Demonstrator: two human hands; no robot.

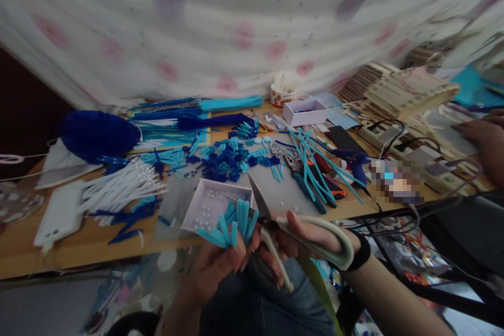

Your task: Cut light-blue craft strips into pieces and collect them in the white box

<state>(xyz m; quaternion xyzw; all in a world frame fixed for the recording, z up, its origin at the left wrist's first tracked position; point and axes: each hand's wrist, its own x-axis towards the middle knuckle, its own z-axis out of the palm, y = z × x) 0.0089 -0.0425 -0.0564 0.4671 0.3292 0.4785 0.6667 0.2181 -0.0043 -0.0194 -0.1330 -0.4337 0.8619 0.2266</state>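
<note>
My left hand [220, 265] is closed round a bunch of short light-blue pipe-cleaner pieces [234, 226], which fan upward from the fingers. My right hand [311, 239] grips a pair of scissors [271, 220] with pale handles. The blades are apart and point up and left, right beside the blue pieces. Both hands hover just in front of the wooden table's [90, 244] near edge, above my lap.
The table carries blue pipe cleaners [315, 168], small blue flowers [232, 157], a white box with pearls [208, 205], white stems [118, 186], a dark-blue fluffy ball [98, 134], a blue glue gun [354, 160] and wooden pieces [405, 92]. Another person's hand [484, 134] rests at the far right.
</note>
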